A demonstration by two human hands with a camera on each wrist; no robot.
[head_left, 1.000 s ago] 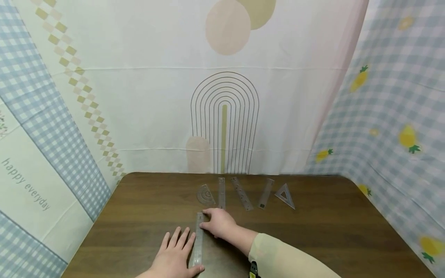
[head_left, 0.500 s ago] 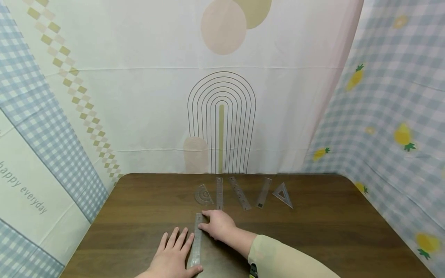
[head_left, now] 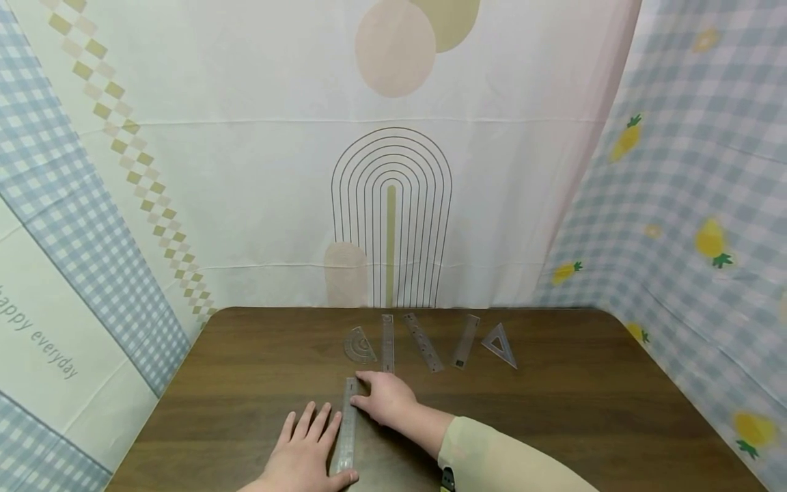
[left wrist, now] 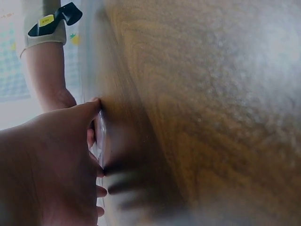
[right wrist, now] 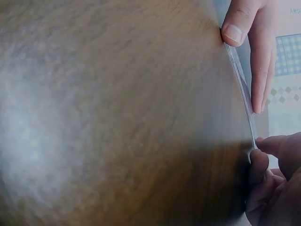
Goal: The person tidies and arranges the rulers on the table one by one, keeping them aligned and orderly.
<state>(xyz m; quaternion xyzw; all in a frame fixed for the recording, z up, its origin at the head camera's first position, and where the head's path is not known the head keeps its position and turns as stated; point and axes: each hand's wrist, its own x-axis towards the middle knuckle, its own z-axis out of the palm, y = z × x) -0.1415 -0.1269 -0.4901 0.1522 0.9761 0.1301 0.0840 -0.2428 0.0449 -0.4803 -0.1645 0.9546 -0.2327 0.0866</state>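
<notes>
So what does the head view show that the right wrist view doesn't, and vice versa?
Head only: a protractor, three other rulers and a triangle toward the back of the table, plus the pale right sleeve.

Right wrist only: a close, low, nearly edge-on look along the ruler in use, with the left thumb large at one end.

Both: the left hand and right hand touching that ruler, the brown tabletop, and patterned cloth behind.
</notes>
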